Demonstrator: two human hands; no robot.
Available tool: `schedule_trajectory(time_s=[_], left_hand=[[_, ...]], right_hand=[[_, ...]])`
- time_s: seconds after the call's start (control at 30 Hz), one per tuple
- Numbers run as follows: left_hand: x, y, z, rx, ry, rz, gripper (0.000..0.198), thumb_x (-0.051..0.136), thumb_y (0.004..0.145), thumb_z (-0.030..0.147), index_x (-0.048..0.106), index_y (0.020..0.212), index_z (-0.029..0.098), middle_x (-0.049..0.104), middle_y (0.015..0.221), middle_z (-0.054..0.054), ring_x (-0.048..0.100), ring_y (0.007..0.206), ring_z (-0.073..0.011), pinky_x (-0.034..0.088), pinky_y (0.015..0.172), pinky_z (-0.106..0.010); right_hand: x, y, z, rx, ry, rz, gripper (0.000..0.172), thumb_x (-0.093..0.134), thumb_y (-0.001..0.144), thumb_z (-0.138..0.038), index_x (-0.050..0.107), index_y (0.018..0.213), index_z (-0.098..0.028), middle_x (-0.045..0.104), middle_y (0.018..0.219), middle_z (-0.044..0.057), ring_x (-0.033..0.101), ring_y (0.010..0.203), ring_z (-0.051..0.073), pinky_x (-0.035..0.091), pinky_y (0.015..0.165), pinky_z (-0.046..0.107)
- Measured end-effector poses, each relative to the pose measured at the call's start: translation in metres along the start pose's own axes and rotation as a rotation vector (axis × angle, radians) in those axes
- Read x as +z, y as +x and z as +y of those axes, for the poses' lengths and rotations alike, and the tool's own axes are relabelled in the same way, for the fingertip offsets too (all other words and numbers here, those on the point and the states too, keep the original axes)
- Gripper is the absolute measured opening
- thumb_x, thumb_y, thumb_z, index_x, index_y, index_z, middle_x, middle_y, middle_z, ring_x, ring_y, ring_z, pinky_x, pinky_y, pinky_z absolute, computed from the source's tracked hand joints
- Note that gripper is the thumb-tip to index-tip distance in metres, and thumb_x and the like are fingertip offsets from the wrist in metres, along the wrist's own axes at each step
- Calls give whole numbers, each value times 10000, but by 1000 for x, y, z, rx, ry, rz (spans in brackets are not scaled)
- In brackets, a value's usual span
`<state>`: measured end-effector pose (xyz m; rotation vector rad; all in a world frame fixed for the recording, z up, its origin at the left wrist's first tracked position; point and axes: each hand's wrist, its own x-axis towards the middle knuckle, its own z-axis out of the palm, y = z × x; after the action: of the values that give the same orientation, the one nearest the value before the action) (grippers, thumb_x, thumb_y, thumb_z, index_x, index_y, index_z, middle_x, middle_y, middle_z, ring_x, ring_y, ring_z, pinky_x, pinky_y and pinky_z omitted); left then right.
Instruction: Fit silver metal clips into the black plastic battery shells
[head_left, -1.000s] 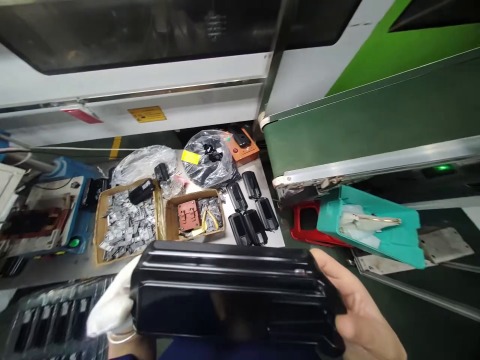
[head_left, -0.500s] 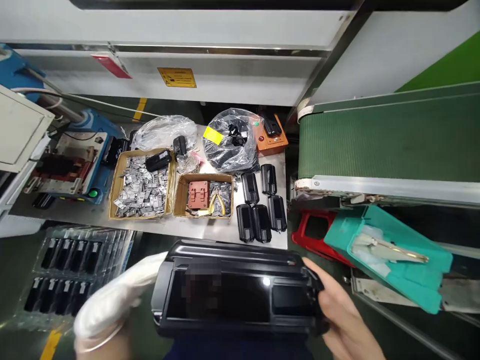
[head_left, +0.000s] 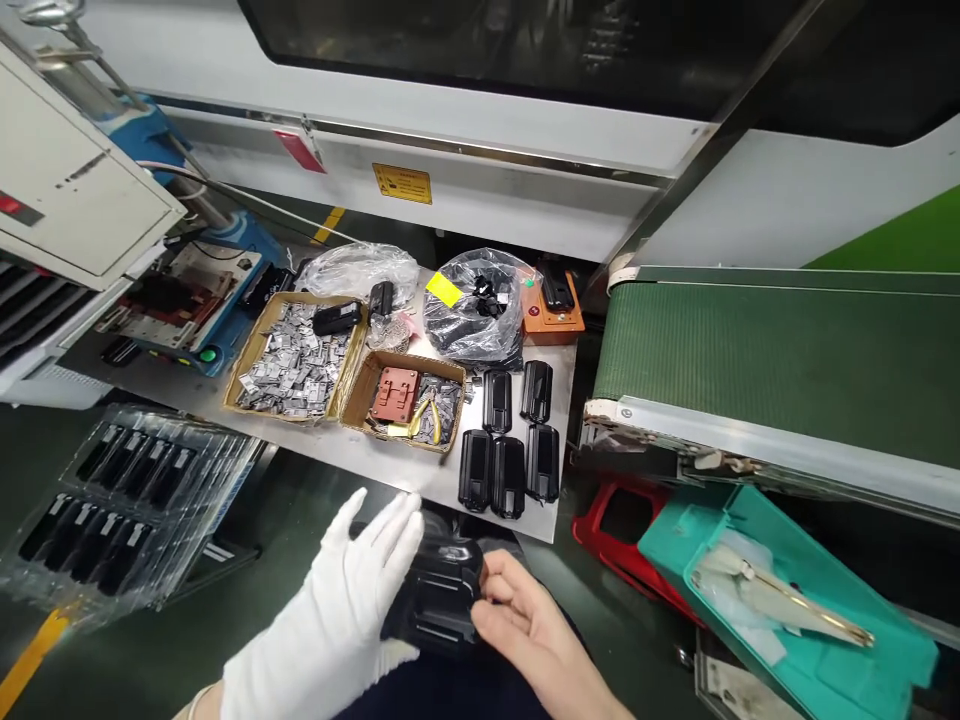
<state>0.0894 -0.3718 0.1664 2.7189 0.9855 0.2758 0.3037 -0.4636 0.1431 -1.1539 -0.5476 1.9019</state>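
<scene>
Low in front of me is a glossy black plastic housing (head_left: 444, 595). My right hand (head_left: 529, 625), bare, grips its right end between thumb and fingers. My left hand (head_left: 337, 590) wears a white glove. Its fingers are stretched out and spread at the housing's left end, covering part of it; whether the palm touches the housing is hidden. Beyond my hands, several similar black housings (head_left: 507, 478) stand in two rows at the right end of the metal table (head_left: 360, 462).
On the table are a cardboard box of small grey parts (head_left: 289, 365), a smaller box (head_left: 356, 405) with yellow-handled pliers (head_left: 427, 420), and a plastic bag (head_left: 480, 320). A green conveyor (head_left: 750, 360) and teal bin (head_left: 817, 570) lie right; trays of black parts (head_left: 105, 520) lie left.
The housing has turned and sits lower, farther from my face. My left hand's fingers have spread out from its left end. My right hand still grips it. The view has tilted.
</scene>
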Motion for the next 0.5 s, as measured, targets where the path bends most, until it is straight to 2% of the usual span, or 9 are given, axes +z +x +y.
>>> schedule_trajectory(time_s=[0.07,0.13,0.23,0.3,0.37,0.43,0.5], left_hand=[[4,-1,-5,46,87,19,755,663,905,414,410,1555,127,684,1342,-178,643,1285,-380,426,1208,-616],[4,-5,-17,120,185,42,691,608,926,341,421,1516,31,688,1310,-215,665,1245,-354,436,1186,-582],[3,-12,-50,144,236,75,529,519,935,223,484,1407,-13,707,1242,-230,711,1152,-304,430,1162,-550],[1,-19,-80,65,219,118,469,524,924,196,501,1366,42,724,1202,-207,735,1087,-290,448,1158,-559],[0,-31,-114,-79,221,157,500,541,910,234,479,1384,85,719,1213,-211,728,1118,-341,514,1116,-588],[-1,-49,-147,-294,215,155,592,553,907,332,436,1443,112,684,1289,-235,677,1231,-418,597,1021,-594],[-2,-70,-177,-520,159,126,693,595,907,441,394,1485,115,654,1339,-255,658,1270,-432,647,939,-547]], right_hand=[[2,1,-3,7,-40,-18,567,712,884,-740,585,1012,-203,591,894,2,502,807,134,413,773,267],[5,9,-9,11,-113,-46,554,697,894,-738,591,1006,-206,618,900,8,523,803,141,430,775,278],[3,54,-16,-45,-294,-118,534,585,970,-719,668,1039,-196,696,960,51,629,920,196,485,899,335],[-2,111,-17,-58,-452,-32,568,422,1051,-677,709,1122,-192,738,1088,85,669,1074,227,479,1032,361],[-8,182,-14,33,-639,202,531,336,1108,-557,689,1248,-186,718,1272,108,650,1215,228,438,1132,364],[-10,251,-8,166,-771,413,427,457,1100,-431,628,1352,-132,625,1434,176,559,1368,285,368,1211,453],[-5,308,1,283,-833,553,462,595,1052,-397,574,1423,-122,531,1531,194,469,1454,350,335,1231,562]])
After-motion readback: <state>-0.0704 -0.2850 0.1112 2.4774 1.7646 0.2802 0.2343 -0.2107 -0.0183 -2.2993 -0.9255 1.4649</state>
